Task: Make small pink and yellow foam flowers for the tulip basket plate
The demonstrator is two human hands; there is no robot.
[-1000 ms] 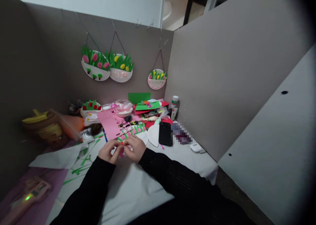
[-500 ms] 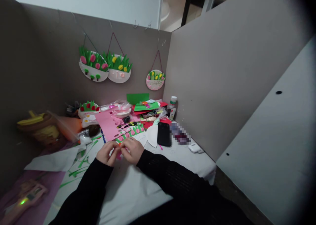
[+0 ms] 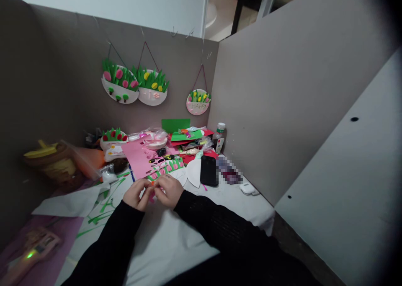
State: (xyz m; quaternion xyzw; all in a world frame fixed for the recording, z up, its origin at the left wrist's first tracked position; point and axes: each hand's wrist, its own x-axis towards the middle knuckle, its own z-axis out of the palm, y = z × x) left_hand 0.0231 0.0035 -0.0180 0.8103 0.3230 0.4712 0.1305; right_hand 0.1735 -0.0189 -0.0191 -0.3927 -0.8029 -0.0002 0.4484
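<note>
My left hand (image 3: 135,194) and my right hand (image 3: 169,192) meet above the white-covered table, fingertips pinched together. Between them shows a small orange piece (image 3: 153,184), mostly hidden by the fingers, so its kind is unclear. Some pink material (image 3: 152,198) shows just below the fingertips; whether it is held or lies on the table I cannot tell. Just beyond my hands lies a white paper plate craft (image 3: 179,175) with green paper grass and pink paper tulips.
A black phone (image 3: 209,171) lies on a white plate piece (image 3: 193,171). Pink paper (image 3: 138,154) with cut-outs is behind. Green paper strips (image 3: 108,204) scatter at left, near a brown and yellow cup (image 3: 55,162). A bottle (image 3: 220,137) stands at the back. Plate crafts (image 3: 152,96) hang on the partition.
The view has shifted very slightly. Both hands keep the same pinched pose around the orange piece.
</note>
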